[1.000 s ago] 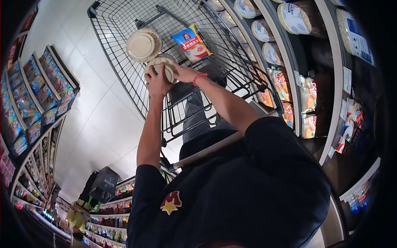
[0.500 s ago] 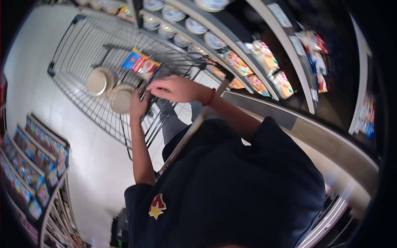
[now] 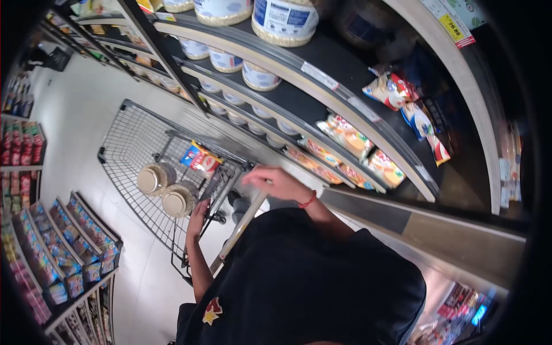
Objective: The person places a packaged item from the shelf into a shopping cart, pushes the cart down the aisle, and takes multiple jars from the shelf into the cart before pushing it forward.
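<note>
Two lidded jars with pale contents, one jar (image 3: 156, 179) farther out and one jar (image 3: 180, 199) nearer, stand in a wire shopping cart (image 3: 123, 195). Beside them lies a blue, yellow and red snack bag (image 3: 200, 158). My left hand (image 3: 198, 218) is at the near end of the basket, close by the nearer jar, with its fingers stretched out; whether they touch anything is unclear. My right hand (image 3: 277, 183), a red bracelet on its wrist, hovers above the cart handle (image 3: 244, 227). Its fingers are apart, slightly blurred, and hold nothing visible.
A tall shelf to the right carries big jars (image 3: 285, 22) with blue labels and bright snack packets (image 3: 348, 137). Lower left, a display rack (image 3: 72, 247) holds many small packs. White floor (image 3: 138, 276) runs between them along the aisle.
The view has tilted up, showing more shelf and aisle. My hands have moved apart: the right one has shifted right, away from the left, which stays near the nearer jar.
</note>
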`<action>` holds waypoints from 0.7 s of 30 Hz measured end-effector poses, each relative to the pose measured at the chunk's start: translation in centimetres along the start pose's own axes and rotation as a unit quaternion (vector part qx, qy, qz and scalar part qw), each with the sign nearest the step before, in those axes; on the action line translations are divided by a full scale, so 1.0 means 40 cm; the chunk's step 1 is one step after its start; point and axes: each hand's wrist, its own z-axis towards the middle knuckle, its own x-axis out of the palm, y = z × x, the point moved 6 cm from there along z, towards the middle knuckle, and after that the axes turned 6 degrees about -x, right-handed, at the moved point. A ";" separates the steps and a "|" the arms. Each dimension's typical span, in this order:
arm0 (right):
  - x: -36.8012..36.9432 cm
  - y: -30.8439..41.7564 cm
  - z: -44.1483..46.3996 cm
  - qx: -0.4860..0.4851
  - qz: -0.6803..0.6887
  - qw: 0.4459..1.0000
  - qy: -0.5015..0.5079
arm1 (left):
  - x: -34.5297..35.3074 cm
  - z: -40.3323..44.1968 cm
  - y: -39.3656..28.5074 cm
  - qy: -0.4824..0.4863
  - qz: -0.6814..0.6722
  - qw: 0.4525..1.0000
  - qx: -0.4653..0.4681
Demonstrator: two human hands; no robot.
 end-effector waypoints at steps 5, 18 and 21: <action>-0.360 0.179 0.125 -0.120 0.063 0.974 -0.182 | -0.004 -0.017 0.001 -0.059 0.006 0.998 0.035; -0.943 0.116 0.452 -0.118 -0.067 0.956 -0.258 | 0.368 -0.100 -1.201 -0.068 0.046 0.857 0.509; -0.907 0.173 0.418 -0.095 -0.089 0.974 -0.187 | 0.453 -0.054 -1.405 -0.124 0.104 0.824 0.544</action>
